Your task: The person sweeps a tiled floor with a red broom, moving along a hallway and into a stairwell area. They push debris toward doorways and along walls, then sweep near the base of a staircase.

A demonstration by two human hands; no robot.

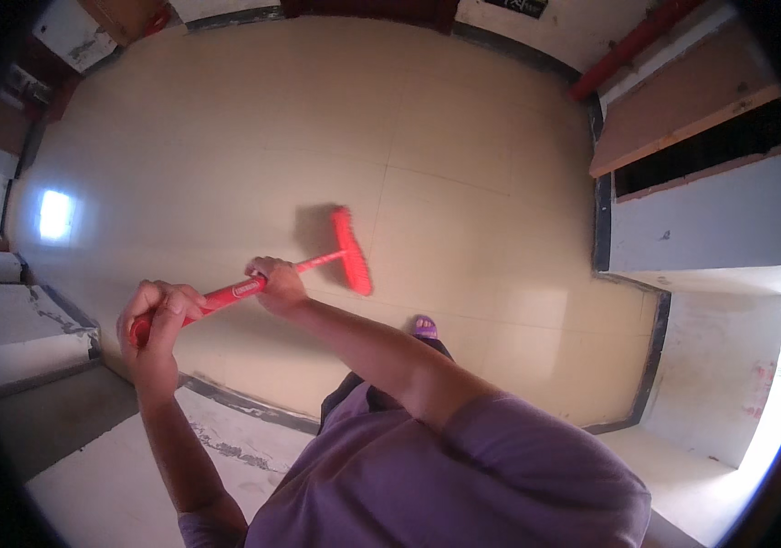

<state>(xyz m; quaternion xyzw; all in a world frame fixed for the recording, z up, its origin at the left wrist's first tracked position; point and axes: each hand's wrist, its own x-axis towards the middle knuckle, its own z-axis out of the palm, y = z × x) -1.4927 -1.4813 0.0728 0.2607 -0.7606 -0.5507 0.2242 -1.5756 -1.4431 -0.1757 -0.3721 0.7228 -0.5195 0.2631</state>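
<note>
A red push broom (233, 293) slants across the view, its handle held in both of my hands. My left hand (157, 312) is wrapped around the thick top end of the handle. Farther down, my right hand (279, 282) grips the shaft, with the wrist bent over it. Beyond that hand the thin lower shaft runs to the red broom head (352, 253), whose bristles point to the right. A shadow lies on the floor left of the head; whether the bristles touch the floor, I cannot tell.
Beige tiled floor (459, 226) spreads around me, edged by a dark baseboard (602, 226). At the right stand a brown door panel (685, 109) and a red pipe (630, 51). My foot in a purple sandal (425, 327) is near the broom head. Behind me is a peeling white wall (226, 438).
</note>
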